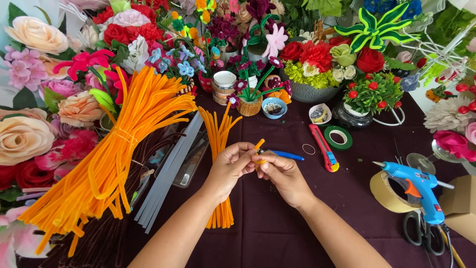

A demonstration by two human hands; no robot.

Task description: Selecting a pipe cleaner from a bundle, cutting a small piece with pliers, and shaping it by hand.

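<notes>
1. My left hand [230,164] and right hand [281,173] are both pinched on one orange stem [259,145] above the worktop [277,223].
2. A loose stem row [218,149] lies directly beneath my left hand.
3. To the right: cutter [325,149], tape [338,137], glue gun [416,186], scissors [421,231].
4. To the left: a tied stem bundle [109,159].

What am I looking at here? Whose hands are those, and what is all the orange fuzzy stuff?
There is no machine here, only a person's two bare hands. The single picture comes from a camera worn on their head, looking down at a dark purple tablecloth. The left hand and right hand meet around a short orange fuzzy wire stem, with a blue-handled tool beside the fingers. On the left lies a big tied bundle of long orange fuzzy stems, and a smaller loose bunch under the hands. A blue glue gun, black scissors, red box cutter and green tape roll lie on the right. Colourful craft flowers fill the back.
</notes>
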